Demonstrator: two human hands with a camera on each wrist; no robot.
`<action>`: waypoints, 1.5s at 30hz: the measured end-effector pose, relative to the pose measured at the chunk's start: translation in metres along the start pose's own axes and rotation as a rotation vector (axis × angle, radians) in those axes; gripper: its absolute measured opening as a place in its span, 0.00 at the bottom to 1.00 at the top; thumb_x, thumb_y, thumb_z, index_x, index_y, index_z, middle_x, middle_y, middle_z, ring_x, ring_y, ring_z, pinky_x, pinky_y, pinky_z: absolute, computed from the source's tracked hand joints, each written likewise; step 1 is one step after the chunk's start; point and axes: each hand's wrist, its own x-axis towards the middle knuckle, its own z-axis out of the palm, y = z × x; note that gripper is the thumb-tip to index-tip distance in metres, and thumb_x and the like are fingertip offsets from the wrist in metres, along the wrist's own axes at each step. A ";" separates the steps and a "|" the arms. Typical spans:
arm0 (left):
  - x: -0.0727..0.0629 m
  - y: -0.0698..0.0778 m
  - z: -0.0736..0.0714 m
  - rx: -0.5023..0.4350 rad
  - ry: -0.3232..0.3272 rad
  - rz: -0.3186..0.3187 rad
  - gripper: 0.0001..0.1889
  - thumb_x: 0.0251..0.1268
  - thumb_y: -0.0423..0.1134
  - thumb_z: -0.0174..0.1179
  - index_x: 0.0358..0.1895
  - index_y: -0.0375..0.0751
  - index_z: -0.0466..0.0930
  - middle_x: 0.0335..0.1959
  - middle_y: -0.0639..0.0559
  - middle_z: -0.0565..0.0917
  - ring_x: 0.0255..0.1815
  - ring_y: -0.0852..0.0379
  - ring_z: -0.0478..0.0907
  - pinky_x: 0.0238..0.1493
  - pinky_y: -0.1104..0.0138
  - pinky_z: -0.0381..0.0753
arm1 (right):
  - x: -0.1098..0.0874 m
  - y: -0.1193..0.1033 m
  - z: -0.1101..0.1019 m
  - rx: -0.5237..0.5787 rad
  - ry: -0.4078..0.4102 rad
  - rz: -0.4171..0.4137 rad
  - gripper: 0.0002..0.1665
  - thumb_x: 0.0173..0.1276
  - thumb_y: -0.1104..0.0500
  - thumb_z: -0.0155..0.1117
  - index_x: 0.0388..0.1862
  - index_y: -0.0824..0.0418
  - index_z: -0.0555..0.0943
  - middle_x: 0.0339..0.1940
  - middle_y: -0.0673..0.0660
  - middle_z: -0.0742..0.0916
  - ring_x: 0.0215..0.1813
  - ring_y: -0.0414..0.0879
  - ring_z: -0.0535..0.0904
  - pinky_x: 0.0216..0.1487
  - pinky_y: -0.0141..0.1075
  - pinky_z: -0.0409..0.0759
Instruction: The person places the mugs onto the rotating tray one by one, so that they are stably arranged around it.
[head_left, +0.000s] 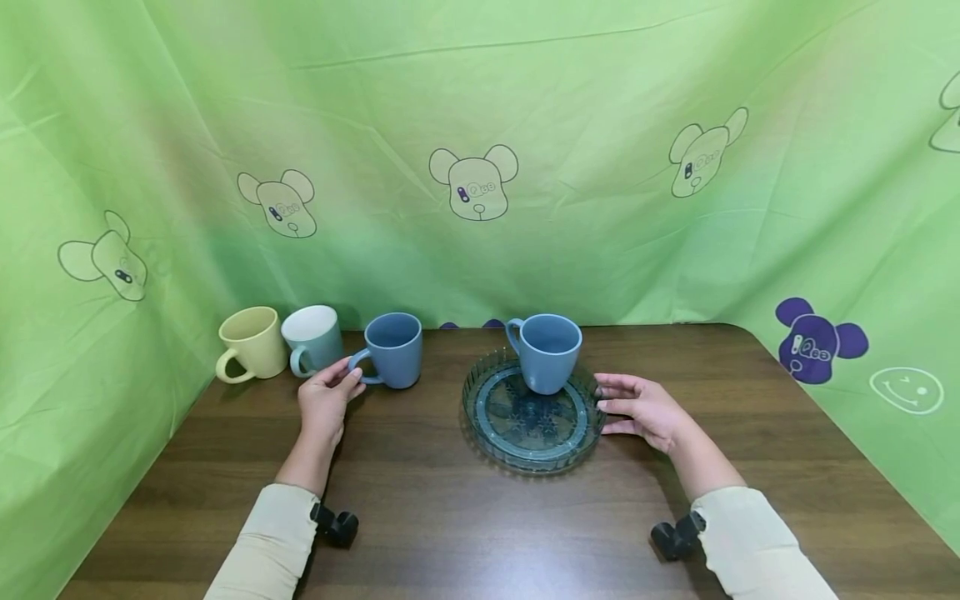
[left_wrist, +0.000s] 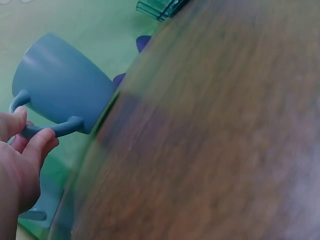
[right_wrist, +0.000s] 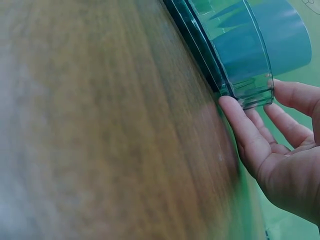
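Note:
My left hand (head_left: 325,403) pinches the handle of a blue mug (head_left: 396,352) between thumb and fingers. In the left wrist view that mug (left_wrist: 62,82) is upright relative to the table edge, its handle passing between the fingertips. A round, clear dark-teal tray (head_left: 531,442) with a ribbed wall lies to the right. On its far side stands a second blue mug (head_left: 551,354), handle turned left. At the tray's right side is my right hand (head_left: 643,412), fingers extended. The right wrist view shows its thumb by the base and the index fingertip by the rim of the tray (right_wrist: 252,90).
Left of the gripped mug stand a teal mug (head_left: 315,340) with a white inside and a yellow mug (head_left: 255,343), close together. A green cloth (head_left: 585,242) with bear prints hangs behind the brown wooden table (head_left: 420,517).

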 end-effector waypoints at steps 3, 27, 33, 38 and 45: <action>-0.002 0.001 0.002 -0.001 -0.012 -0.002 0.19 0.62 0.19 0.60 0.56 0.19 0.75 0.30 0.54 0.81 0.31 0.65 0.81 0.38 0.69 0.87 | 0.000 0.001 0.000 -0.011 0.006 0.002 0.39 0.67 0.71 0.60 0.72 0.77 0.55 0.57 0.63 0.75 0.47 0.43 0.81 0.45 0.47 0.86; -0.009 0.013 0.024 -0.066 -0.083 0.018 0.19 0.60 0.17 0.60 0.55 0.17 0.75 0.31 0.50 0.83 0.31 0.62 0.83 0.37 0.68 0.87 | -0.002 0.001 0.000 -0.011 0.010 0.004 0.39 0.68 0.71 0.60 0.72 0.77 0.53 0.61 0.66 0.73 0.47 0.44 0.81 0.46 0.47 0.86; -0.011 0.016 0.029 -0.076 -0.095 0.017 0.18 0.60 0.17 0.60 0.55 0.17 0.75 0.30 0.52 0.83 0.32 0.62 0.83 0.37 0.68 0.87 | -0.002 0.001 0.000 -0.012 0.010 0.003 0.39 0.67 0.71 0.60 0.72 0.77 0.54 0.62 0.67 0.73 0.47 0.44 0.81 0.46 0.47 0.86; -0.011 0.017 0.032 -0.079 -0.103 0.016 0.19 0.60 0.17 0.60 0.55 0.17 0.74 0.29 0.53 0.83 0.32 0.61 0.83 0.37 0.67 0.87 | -0.002 0.002 0.000 -0.014 0.007 0.000 0.40 0.68 0.71 0.60 0.72 0.78 0.53 0.63 0.68 0.72 0.47 0.44 0.81 0.46 0.47 0.86; -0.014 0.019 0.037 -0.084 -0.114 0.015 0.18 0.60 0.17 0.60 0.54 0.18 0.75 0.35 0.44 0.83 0.32 0.60 0.83 0.37 0.67 0.87 | -0.003 0.002 0.000 -0.010 0.009 0.004 0.39 0.68 0.71 0.60 0.72 0.77 0.53 0.63 0.68 0.72 0.47 0.44 0.81 0.47 0.48 0.86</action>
